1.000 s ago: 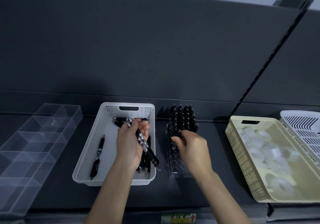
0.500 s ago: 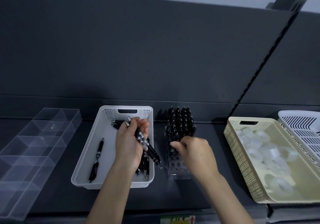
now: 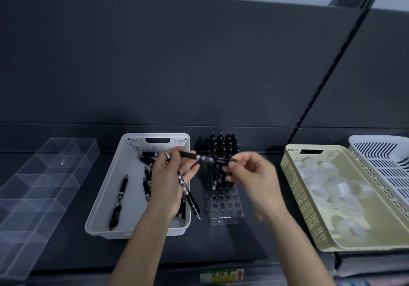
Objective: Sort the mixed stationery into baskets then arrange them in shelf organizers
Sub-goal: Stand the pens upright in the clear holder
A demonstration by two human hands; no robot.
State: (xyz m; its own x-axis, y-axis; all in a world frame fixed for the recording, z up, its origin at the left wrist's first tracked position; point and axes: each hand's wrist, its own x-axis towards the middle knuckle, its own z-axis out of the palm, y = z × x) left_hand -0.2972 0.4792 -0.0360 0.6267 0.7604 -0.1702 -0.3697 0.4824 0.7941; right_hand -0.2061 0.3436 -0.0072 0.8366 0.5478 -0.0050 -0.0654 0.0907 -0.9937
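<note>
My left hand [image 3: 169, 183] hovers over the white basket [image 3: 110, 197] and holds a few black pens [image 3: 188, 195] across its palm. One black pen [image 3: 203, 158] stretches sideways from my left fingers to my right hand [image 3: 254, 179], which pinches its right end above the clear pen holder [image 3: 225, 206]. Several black pens stand upright in the holder's far rows [image 3: 223, 146]; its near holes are empty. More loose pens [image 3: 120, 194] lie in the white basket.
A clear compartment organizer [image 3: 37, 181] sits at the left of the dark shelf. A cream basket [image 3: 294, 179] with clear tape rolls [image 3: 321, 188] stands to the right, with a white slotted basket [image 3: 380, 153] beside it. A slotted shelf upright [image 3: 321, 86] rises behind.
My right hand has left the holder's standing pens, lifted, and pinched the end of a pen held out by my left hand. The left hand's fingers have opened somewhat.
</note>
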